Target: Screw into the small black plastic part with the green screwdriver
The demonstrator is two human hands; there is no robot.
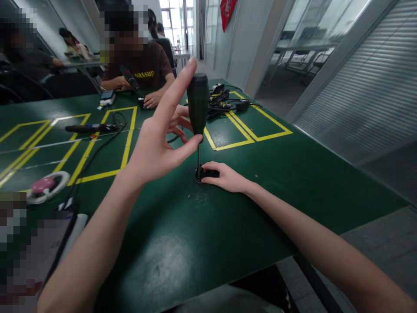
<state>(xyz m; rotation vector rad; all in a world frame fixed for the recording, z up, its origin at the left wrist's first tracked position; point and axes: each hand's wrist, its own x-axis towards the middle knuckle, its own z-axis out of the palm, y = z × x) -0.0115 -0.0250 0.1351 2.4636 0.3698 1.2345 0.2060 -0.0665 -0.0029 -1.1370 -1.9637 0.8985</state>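
A screwdriver point(198, 104) with a dark, thick handle stands upright, its thin shaft pointing down at a small black part point(210, 173) on the green table. My left hand point(163, 134) has its thumb against the lower end of the handle. Its index finger is stretched up beside the handle, and the other fingers curl in from the left. Low on the table, my right hand point(226, 176) pinches the black part between thumb and fingers. The screwdriver's tip meets that part, and the exact contact is too small to make out.
Black cables point(224, 102) lie heaped beyond the screwdriver. At left are a corded, dark handheld tool point(93, 128) and a white tape roll point(48, 187) with something pink inside. Across the green table point(247, 217), another person point(140, 61) works with a similar tool.
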